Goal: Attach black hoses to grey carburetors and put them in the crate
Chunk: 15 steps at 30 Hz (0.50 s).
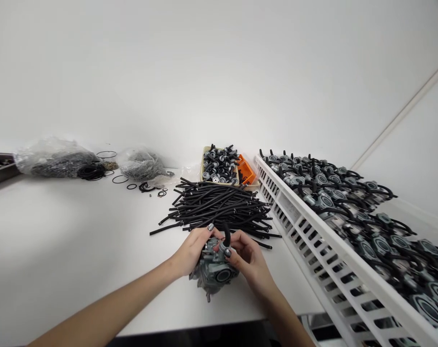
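Metal under the left grip (190, 250) and right grip (250, 259): grasping a grey carburettor (212, 271) by its side with the one, pinching its cap (222, 247) with the other. Holding it over the desk (77, 231), hard to tell if touching, before black hoses (219, 205) and left of the white crate (323, 229).

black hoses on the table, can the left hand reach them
Probably yes: the pile of black hoses lies just beyond the left hand, and nothing seems to stand between them, though that hand would likely have to let go of the metal part first.
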Tool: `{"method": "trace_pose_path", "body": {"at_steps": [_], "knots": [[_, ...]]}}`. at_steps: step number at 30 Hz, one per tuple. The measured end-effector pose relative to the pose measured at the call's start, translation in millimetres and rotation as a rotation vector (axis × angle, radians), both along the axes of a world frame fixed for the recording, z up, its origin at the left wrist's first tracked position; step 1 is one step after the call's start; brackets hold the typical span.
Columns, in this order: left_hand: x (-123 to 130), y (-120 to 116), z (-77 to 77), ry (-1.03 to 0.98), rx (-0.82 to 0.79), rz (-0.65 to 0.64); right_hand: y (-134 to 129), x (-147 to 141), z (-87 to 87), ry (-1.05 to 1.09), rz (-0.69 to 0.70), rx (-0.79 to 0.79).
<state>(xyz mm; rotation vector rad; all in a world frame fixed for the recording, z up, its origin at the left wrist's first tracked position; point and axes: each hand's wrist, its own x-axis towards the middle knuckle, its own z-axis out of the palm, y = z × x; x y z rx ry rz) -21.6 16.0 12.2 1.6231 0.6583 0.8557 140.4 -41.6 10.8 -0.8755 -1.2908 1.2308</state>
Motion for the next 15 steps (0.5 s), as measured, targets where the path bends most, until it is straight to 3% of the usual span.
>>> {"method": "trace_pose_path", "body": {"at_steps": [6, 15], "knots": [[0.6, -3.8, 4.3, 0.054, 0.009, 0.077, 1.7, -2.4, -0.3, -0.077, -0.039, 0.039], [0.2, -2.6, 4.7, 0.052, 0.021, 0.035, 1.9, -2.4, 2.7, -0.151, -0.059, 0.028]]}}
